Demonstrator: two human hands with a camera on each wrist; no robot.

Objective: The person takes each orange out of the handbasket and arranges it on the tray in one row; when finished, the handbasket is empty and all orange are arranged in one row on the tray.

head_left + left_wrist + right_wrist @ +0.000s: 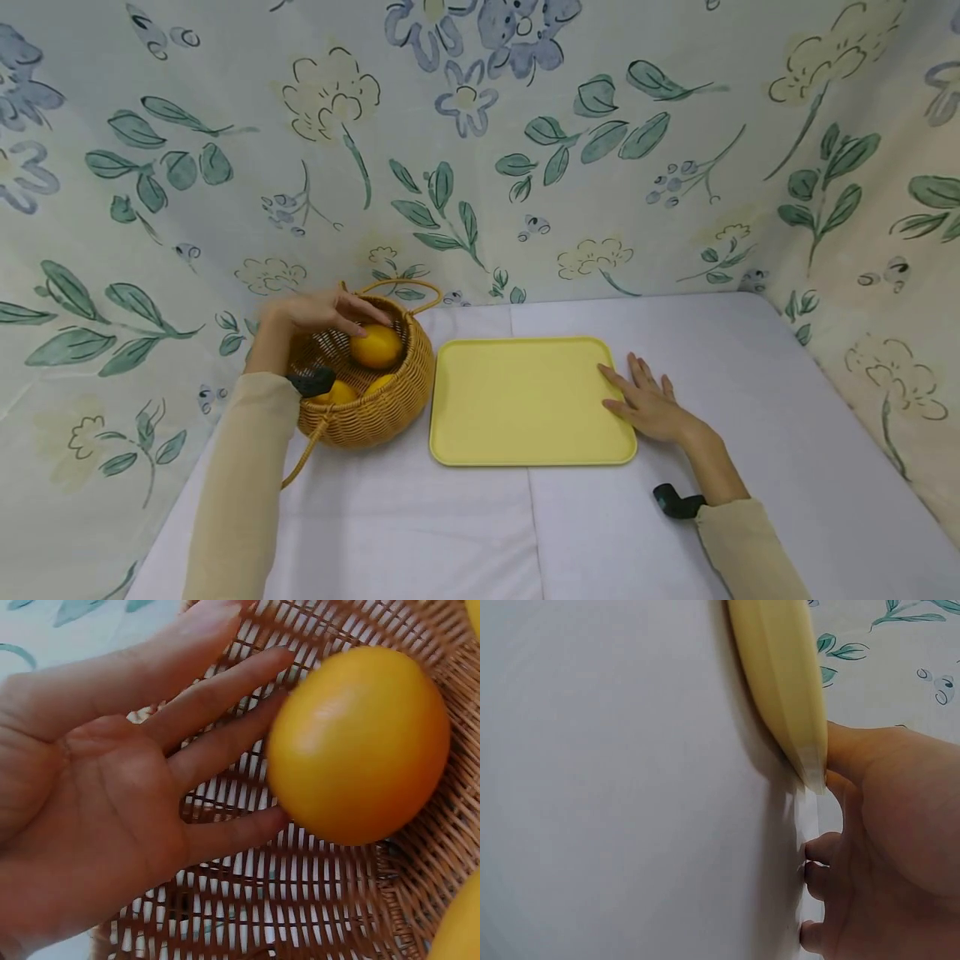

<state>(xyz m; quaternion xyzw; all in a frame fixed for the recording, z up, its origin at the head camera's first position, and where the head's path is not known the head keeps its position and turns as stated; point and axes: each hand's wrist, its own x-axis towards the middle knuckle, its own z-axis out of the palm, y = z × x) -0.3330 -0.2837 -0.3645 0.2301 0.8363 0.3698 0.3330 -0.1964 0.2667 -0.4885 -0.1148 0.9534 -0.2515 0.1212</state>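
Observation:
A woven wicker basket [396, 417] stands on the left of the table with a smooth, round orange-yellow fruit [377, 347] inside it. My left hand [318, 312] reaches in over the basket's far left side. In the left wrist view its palm faces the fruit [360, 746], and the extended fingers [236, 834] reach the fruit's side without curling round it. To the basket's right lies a flat yellow tray [525, 404]. Spread over the tray's right edge, my right hand [651, 403] has its thumb and index finger on the rim; other fingertips touch the cloth beside it.
More yellow fruit [341, 392] lies in the near part of the basket. The basket's thin handles [303, 462] stick out at its front and back. A white cloth [420, 533] covers the table, and a floral curtain [465, 150] hangs behind.

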